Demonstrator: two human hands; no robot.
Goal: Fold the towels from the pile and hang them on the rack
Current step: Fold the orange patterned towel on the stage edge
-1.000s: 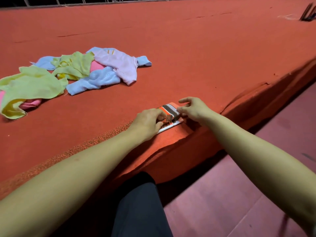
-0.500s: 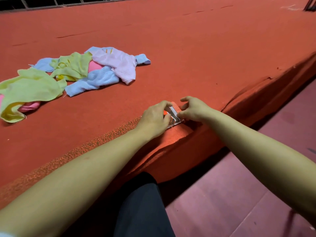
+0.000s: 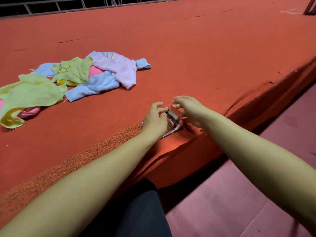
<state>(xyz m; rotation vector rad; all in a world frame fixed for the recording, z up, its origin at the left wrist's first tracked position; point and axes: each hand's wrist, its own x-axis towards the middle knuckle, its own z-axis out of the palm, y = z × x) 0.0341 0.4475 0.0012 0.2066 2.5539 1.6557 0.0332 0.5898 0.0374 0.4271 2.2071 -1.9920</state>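
Observation:
A pile of small towels in yellow, blue, pink and lilac lies crumpled on the red carpeted platform, far left of my hands. At the platform's front edge both hands hold a small flat packet with orange, white and dark stripes, tilted up off the carpet. My left hand pinches its left side with curled fingers. My right hand pinches its right side from above. No rack can be made out clearly.
A metal railing runs along the platform's far edge. Dark thin bars stand at the top right corner. The carpet is torn and wrinkled along the front edge. A lower maroon floor lies to the right; my dark trouser leg is below.
The striped packet, which lay flat under my fingers, has been raised and folded up between both hands. My hands have closed in on each other. The towels have not moved.

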